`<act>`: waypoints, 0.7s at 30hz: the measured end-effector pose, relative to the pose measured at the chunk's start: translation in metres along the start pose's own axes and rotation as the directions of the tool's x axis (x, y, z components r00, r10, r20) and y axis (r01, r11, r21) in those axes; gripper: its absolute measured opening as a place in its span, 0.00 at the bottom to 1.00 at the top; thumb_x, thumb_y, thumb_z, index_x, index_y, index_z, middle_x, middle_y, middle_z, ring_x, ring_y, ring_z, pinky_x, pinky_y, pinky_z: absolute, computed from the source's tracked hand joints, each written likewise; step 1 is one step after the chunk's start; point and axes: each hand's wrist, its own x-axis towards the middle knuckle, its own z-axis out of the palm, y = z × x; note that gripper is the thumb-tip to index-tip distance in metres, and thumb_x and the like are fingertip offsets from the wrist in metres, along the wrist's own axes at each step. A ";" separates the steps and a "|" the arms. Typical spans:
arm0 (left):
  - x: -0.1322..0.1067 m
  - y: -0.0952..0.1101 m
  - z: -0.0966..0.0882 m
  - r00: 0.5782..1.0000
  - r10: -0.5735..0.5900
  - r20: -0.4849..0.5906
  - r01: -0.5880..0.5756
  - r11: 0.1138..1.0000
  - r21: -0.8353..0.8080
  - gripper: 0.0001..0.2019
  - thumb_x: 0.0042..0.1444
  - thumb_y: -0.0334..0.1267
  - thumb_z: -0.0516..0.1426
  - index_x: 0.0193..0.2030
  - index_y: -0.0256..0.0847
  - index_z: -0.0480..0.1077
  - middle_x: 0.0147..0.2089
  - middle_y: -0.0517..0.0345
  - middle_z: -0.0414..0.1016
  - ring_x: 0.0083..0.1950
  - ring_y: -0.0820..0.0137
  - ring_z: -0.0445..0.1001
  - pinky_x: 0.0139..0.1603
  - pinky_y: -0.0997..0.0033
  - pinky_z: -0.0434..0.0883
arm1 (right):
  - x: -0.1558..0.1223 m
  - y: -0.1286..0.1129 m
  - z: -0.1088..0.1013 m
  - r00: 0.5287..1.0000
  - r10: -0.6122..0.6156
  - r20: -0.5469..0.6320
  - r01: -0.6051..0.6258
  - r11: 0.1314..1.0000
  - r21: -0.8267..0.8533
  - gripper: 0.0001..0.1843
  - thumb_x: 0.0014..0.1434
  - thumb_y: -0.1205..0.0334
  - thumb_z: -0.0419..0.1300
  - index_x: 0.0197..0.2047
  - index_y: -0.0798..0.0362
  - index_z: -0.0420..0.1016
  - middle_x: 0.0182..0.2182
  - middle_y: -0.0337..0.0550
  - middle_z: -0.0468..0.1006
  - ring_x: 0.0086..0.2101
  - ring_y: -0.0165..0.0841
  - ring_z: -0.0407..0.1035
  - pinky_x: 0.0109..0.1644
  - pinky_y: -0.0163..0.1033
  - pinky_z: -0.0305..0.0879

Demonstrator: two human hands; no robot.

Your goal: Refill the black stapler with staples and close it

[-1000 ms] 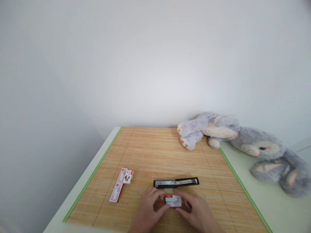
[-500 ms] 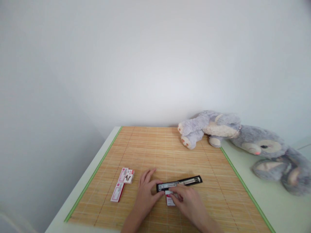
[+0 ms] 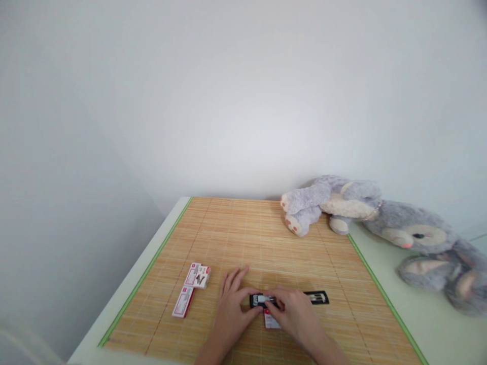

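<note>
An opened black stapler (image 3: 319,297) lies nearly level across the bamboo mat, its metal channel facing up. My left hand (image 3: 233,309) grips the stapler's left end between thumb and forefinger, while its other fingers stretch over the mat. Over the middle of the stapler, my right hand (image 3: 299,312) is closed, fingertips pressed down on a pale silvery strip of staples (image 3: 263,299) at the channel. The right hand hides much of the stapler's middle. Just below the stapler lies a small red-and-white box (image 3: 270,321), partly covered by the right hand.
To the left are red-and-white staple boxes (image 3: 183,302), one with a stapler picture (image 3: 202,278) on it. A grey plush rabbit (image 3: 353,205) lies along the back right. The bamboo mat (image 3: 236,233) has green edges and sits on a white table (image 3: 449,324) against the wall.
The right hand has brought the pale strip from below the stapler up to its channel. The stapler has turned a little, its right end coming lower, and shifted slightly right.
</note>
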 end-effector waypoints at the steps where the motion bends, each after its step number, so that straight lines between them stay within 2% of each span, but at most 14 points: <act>1: 0.000 0.000 0.000 1.000 -0.001 -0.002 0.001 1.000 0.001 0.16 0.54 0.49 0.71 0.51 0.62 0.81 0.78 0.65 0.60 0.78 0.49 0.56 0.76 0.32 0.55 | 0.000 -0.001 -0.001 1.000 0.000 0.001 0.000 1.000 0.007 0.11 0.67 0.58 0.62 0.49 0.37 0.85 0.31 0.34 0.83 0.32 0.32 0.75 0.36 0.35 0.56; 5: -0.001 -0.001 0.001 1.000 -0.003 0.003 0.003 1.000 0.003 0.16 0.55 0.49 0.70 0.51 0.62 0.81 0.77 0.64 0.60 0.78 0.49 0.55 0.76 0.32 0.55 | -0.003 0.001 -0.008 1.000 0.014 -0.010 -0.014 1.000 0.012 0.13 0.66 0.59 0.63 0.51 0.37 0.83 0.34 0.34 0.84 0.33 0.33 0.75 0.37 0.34 0.58; 10: -0.001 0.000 -0.001 1.000 -0.015 0.022 0.015 1.000 -0.016 0.17 0.55 0.51 0.70 0.51 0.60 0.81 0.78 0.62 0.59 0.78 0.48 0.54 0.76 0.32 0.54 | -0.011 0.012 -0.010 0.996 0.089 0.021 -0.088 0.995 -0.050 0.11 0.68 0.55 0.61 0.45 0.37 0.87 0.30 0.36 0.84 0.31 0.35 0.77 0.36 0.36 0.57; 17: 0.000 0.002 -0.004 0.999 -0.025 0.040 0.026 0.999 -0.029 0.16 0.55 0.51 0.70 0.51 0.60 0.81 0.76 0.62 0.62 0.78 0.48 0.55 0.76 0.32 0.54 | -0.011 -0.006 0.003 0.993 0.099 0.063 -0.099 0.995 -0.006 0.13 0.66 0.60 0.61 0.48 0.37 0.85 0.33 0.36 0.85 0.33 0.37 0.78 0.37 0.37 0.60; 21: 0.000 0.001 -0.003 0.999 -0.024 0.027 0.026 0.998 -0.051 0.16 0.54 0.49 0.71 0.51 0.60 0.81 0.76 0.61 0.63 0.78 0.48 0.56 0.76 0.32 0.55 | -0.016 0.000 -0.010 0.995 0.094 0.042 -0.094 0.996 -0.002 0.14 0.67 0.57 0.61 0.53 0.39 0.83 0.37 0.40 0.85 0.37 0.39 0.78 0.42 0.40 0.66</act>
